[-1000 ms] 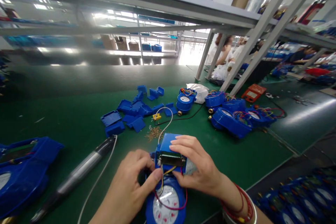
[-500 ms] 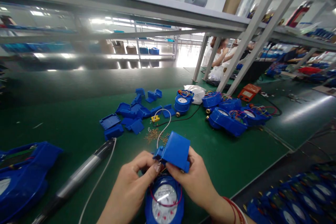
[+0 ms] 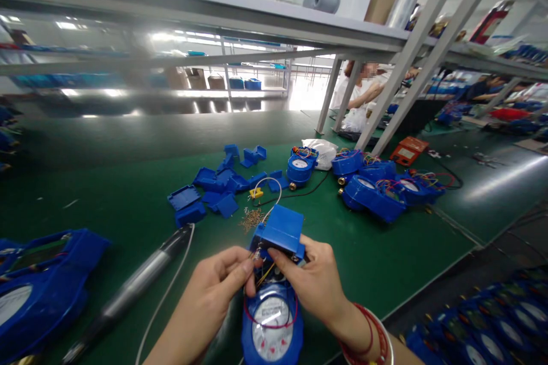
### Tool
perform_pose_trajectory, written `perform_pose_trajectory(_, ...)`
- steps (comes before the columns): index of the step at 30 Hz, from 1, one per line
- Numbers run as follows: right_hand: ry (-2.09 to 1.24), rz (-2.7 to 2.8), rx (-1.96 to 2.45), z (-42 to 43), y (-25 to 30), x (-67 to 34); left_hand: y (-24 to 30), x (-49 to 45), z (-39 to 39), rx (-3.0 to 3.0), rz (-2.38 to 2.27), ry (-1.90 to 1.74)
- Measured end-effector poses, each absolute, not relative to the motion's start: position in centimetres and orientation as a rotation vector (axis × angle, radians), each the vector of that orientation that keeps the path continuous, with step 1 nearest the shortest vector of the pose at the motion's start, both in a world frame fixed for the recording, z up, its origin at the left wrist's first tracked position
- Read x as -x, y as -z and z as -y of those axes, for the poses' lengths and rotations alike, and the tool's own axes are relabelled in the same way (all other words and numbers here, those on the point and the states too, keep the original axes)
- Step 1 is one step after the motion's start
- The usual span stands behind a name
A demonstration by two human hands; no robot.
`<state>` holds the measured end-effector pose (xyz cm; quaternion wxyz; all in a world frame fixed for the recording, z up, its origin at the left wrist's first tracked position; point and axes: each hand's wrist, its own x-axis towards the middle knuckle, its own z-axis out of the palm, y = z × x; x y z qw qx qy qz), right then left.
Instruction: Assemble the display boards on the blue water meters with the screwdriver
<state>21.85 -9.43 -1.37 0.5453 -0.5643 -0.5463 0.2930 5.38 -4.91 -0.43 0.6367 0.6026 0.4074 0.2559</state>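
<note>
In front of me a blue water meter (image 3: 274, 325) shows its round dial, with a red wire looped across it. My right hand (image 3: 314, 276) grips a blue plastic cover (image 3: 282, 223), holding it tilted above the meter's far end. A white cable (image 3: 279, 188) arches up behind the cover. My left hand (image 3: 222, 276) pinches thin wires with small clear bits at the cover's left edge; the exact ends are hard to make out. Yellow wires (image 3: 264, 276) run down between my hands into the meter.
Loose blue covers (image 3: 218, 179), a yellow piece (image 3: 256, 193) and a pile of small screws (image 3: 252, 218) lie beyond my hands. A power screwdriver (image 3: 132, 285) and another meter (image 3: 47, 291) are leftward. More meters (image 3: 372, 191) sit at right, below slanted shelf posts (image 3: 402, 80).
The blue cover has tipped so its underside edge faces me more, and it sits slightly lower. My left fingers have shifted a little off it, exposing yellow wires.
</note>
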Motion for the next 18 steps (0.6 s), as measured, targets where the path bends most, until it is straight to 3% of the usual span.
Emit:
perform_pose_trajectory(7,-0.729,1.194,1.371,9.1,1.4,-21.5,1.2,-6.0,5.4,-1.133,-0.897,-0.590)
perform_pose_trajectory(18,-0.949,1.045,1.226,8.7,1.0,-21.5,1.6,-5.7,5.3,-1.388,-0.905,-0.589)
